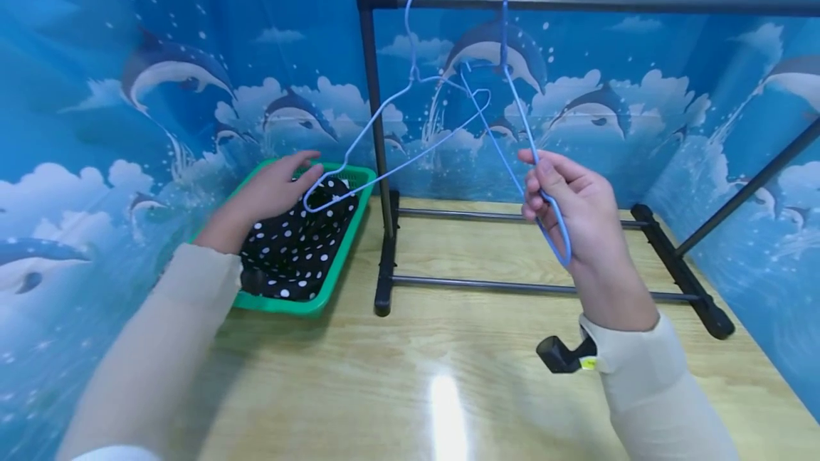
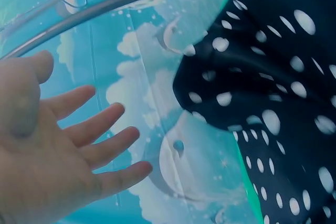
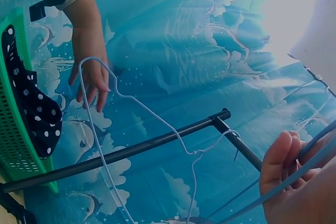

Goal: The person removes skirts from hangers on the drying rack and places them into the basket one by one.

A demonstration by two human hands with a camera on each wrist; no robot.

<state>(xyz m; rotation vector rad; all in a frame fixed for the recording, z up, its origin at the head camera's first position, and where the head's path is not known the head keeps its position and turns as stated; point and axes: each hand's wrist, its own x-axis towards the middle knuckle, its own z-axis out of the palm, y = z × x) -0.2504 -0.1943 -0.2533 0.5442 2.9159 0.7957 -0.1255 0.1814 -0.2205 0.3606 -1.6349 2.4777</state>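
Note:
My right hand [image 1: 579,208] grips the lower corner of a blue wire hanger [image 1: 522,116], its thumb and fingers curled round the wire. The hook of that hanger stands up at the rack's top rail. A second blue hanger [image 1: 378,116] hangs by its hook on the rail [image 1: 576,3], to the left of the first. My left hand [image 1: 272,187] is over the green basket [image 1: 342,255], near the second hanger's lower left corner. In the left wrist view its fingers are spread, with nothing in them. Black cloth with white dots [image 1: 295,247] lies in the basket.
The black clothes rack [image 1: 378,126] stands on a light wooden table [image 1: 384,375], the basket at its left. Its two lower bars [image 1: 480,283] run just above the tabletop. A curtain with dolphins [image 1: 288,41] hangs behind and at both sides.

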